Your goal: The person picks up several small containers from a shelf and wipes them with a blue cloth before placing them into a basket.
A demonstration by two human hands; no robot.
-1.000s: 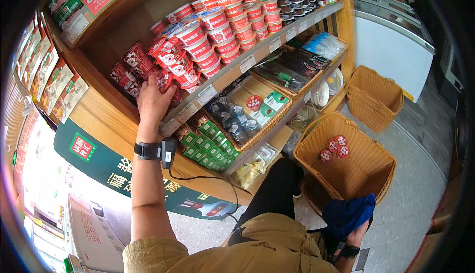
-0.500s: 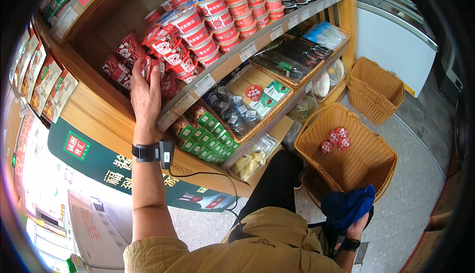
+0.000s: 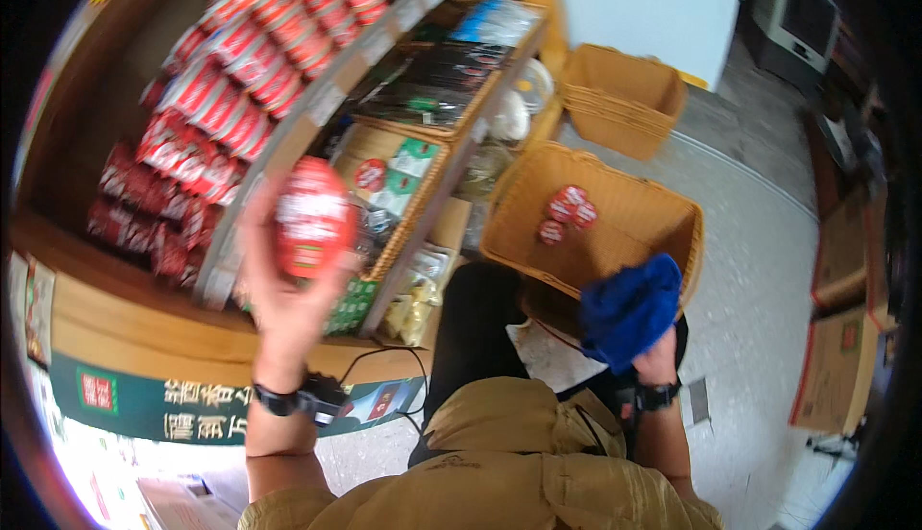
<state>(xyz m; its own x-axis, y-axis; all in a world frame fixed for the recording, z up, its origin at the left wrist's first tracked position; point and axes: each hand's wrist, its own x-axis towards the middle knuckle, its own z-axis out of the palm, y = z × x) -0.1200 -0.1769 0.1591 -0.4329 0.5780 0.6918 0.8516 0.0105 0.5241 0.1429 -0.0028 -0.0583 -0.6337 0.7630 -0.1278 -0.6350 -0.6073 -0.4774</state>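
Observation:
My left hand (image 3: pixel 286 311) is raised in front of the shelf, fingers wrapped round a red sealed tub (image 3: pixel 315 218) with white print on its lid. Motion blurs both the hand and the tub. On the shelf behind it stand stacks of red-and-white tubs (image 3: pixel 216 98), with dark red packs (image 3: pixel 144 208) at the lower left end. My right hand (image 3: pixel 659 359) grips a bunched blue cloth (image 3: pixel 629 309) at the near rim of a wicker basket (image 3: pixel 663 208). Inside that basket lie several small red tubs (image 3: pixel 573 205) in a cluster.
Below the shelf edge (image 3: pixel 317 98), trays hold dark packets (image 3: pixel 432 84), blue packs (image 3: pixel 495 21) and green boxes (image 3: pixel 351 304). More stacked wicker baskets (image 3: pixel 624 98) stand beyond, before a white freezer (image 3: pixel 643 12). Cardboard boxes (image 3: pixel 836 376) line the right side.
My left hand has come away from the shelf with a red tub in it, toward me. The view has swung rightward. My right hand still holds the blue cloth.

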